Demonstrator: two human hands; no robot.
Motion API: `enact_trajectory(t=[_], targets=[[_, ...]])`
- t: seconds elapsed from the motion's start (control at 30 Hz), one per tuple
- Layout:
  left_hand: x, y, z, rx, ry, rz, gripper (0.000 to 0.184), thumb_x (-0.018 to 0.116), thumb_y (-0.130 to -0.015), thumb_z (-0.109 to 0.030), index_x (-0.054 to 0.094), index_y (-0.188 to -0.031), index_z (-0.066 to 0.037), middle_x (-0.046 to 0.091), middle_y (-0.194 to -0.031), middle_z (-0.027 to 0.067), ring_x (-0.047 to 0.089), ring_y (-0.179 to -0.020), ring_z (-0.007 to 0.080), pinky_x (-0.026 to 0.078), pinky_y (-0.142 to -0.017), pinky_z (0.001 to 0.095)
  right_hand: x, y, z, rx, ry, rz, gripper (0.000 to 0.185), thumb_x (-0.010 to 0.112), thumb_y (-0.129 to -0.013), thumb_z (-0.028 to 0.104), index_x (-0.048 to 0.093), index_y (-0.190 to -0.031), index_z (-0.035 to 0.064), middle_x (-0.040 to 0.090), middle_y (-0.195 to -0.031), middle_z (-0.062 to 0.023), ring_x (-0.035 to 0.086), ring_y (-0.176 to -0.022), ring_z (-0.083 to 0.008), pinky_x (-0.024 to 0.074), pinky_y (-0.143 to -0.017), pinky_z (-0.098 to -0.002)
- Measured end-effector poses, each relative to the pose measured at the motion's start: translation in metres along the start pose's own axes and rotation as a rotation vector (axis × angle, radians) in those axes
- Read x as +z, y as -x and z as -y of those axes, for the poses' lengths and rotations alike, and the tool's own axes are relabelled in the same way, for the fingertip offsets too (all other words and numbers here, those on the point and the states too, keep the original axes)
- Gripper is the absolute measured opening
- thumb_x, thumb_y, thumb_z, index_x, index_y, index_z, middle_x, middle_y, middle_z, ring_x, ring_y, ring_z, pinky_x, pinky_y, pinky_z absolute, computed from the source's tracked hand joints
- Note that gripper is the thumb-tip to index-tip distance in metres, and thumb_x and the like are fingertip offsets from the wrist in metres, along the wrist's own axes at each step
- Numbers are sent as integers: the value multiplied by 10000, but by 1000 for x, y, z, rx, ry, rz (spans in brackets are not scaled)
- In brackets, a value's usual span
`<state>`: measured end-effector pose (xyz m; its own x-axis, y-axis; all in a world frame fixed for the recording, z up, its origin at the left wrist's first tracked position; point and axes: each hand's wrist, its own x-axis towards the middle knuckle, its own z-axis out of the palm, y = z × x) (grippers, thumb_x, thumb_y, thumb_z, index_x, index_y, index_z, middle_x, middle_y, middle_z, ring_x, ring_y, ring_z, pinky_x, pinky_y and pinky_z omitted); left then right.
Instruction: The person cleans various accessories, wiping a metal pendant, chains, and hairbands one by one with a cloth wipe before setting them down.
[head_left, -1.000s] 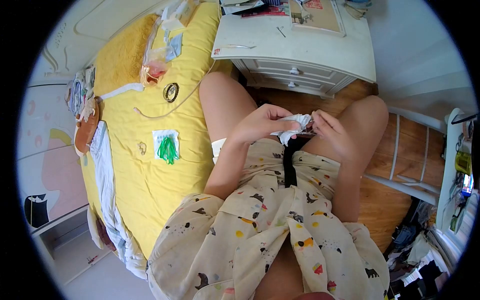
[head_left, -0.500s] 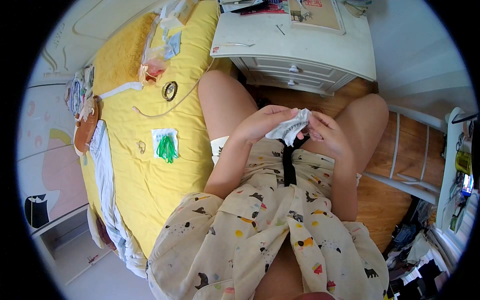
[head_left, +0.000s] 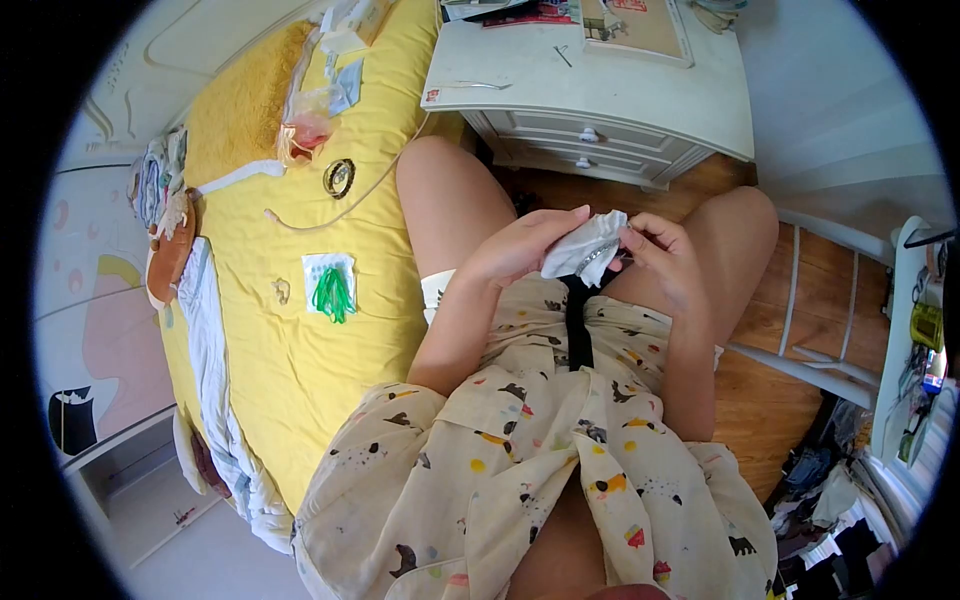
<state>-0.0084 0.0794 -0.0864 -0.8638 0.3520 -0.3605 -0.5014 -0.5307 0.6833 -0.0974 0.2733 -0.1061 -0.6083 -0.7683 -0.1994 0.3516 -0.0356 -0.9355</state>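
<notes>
Above my lap, my left hand (head_left: 515, 247) supports a crumpled white cloth (head_left: 572, 250), with the thumb along its upper edge. A thin silver chain (head_left: 592, 262), which looks like a bracelet, lies across the cloth. My right hand (head_left: 662, 262) is closed in a pinch at the right end of the cloth and chain; its fingertips partly hide what they grip. Both hands are close together between my knees.
On the yellow bed (head_left: 380, 330) at left lie green ribbons (head_left: 333, 298) on a white packet, dark round bangles (head_left: 339, 180), a small pale bracelet (head_left: 281, 291) and a cord. A white drawer cabinet (head_left: 600, 100) stands ahead, with tweezers (head_left: 475, 86) on top. A metal-framed rack (head_left: 800, 290) is at right.
The cloth has shifted slightly right and turned, showing more of its flat face. My left thumb has straightened, and my right fingers have moved along the chain's end.
</notes>
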Motion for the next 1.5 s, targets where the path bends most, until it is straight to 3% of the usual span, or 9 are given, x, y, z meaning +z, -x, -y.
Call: enact_trajectory(t=[0.07, 0.17, 0.37, 0.67, 0.87, 1.13, 1.5], targets=[[-4, -1, 3, -23, 36, -11, 494, 318, -977, -347, 479, -1191, 68, 605, -1096, 184, 603, -979, 194, 466, -842, 281, 0, 0, 0, -5, -2, -20, 137, 592, -875, 127, 617, -834, -2, 607, -745, -9, 552, -687, -59, 448, -645, -204], [-2, -1, 0, 3, 114, 76, 398, 380, -969, -272, 521, -1168, 42, 617, -1074, 115, 602, -948, 142, 474, -828, 268, 0, 0, 3, -13, -18, -38, 132, 590, -875, 122, 612, -835, -1, 604, -739, -10, 560, -679, -60, 447, -627, -198], [1, -3, 13, 152, -17, 0, 330, 471, -939, -175, 499, -1190, 37, 608, -1074, 101, 588, -979, 133, 461, -848, 259, 0, 2, 7, -59, 53, -109, 121, 586, -877, 114, 609, -831, 5, 598, -732, -2, 552, -673, -54, 441, -621, -192], [13, -11, 21, 122, 238, -177, 313, 451, -953, -221, 516, -1153, 11, 601, -1051, 71, 581, -947, 117, 463, -831, 251, 5, 5, 14, -103, 122, -181, 142, 591, -878, 130, 603, -801, 12, 561, -698, 27, 484, -613, -28, 395, -562, -186], [10, -20, 38, 104, 30, -111, 291, 522, -921, -218, 550, -1115, -2, 623, -1008, 52, 588, -932, 111, 450, -834, 239, 2, 5, 8, -82, 112, -185, 160, 582, -886, 148, 596, -792, 18, 546, -674, 30, 481, -606, -25, 390, -554, -181], [28, -23, 37, 209, -181, -149, 181, 594, -872, -130, 619, -960, 25, 660, -852, 52, 595, -764, 73, 463, -686, 208, 3, 9, 13, -214, 239, -228, 184, 579, -886, 144, 567, -771, 1, 539, -663, 23, 468, -606, -28, 379, -534, -189], [35, -24, 20, 221, -300, -135, 168, 593, -875, -134, 621, -931, 22, 658, -820, 41, 590, -723, 68, 460, -658, 201, 13, 17, 22, -284, 311, -491, 176, 597, -873, 121, 558, -749, 3, 476, -653, 36, 411, -581, -19, 328, -507, -175]])
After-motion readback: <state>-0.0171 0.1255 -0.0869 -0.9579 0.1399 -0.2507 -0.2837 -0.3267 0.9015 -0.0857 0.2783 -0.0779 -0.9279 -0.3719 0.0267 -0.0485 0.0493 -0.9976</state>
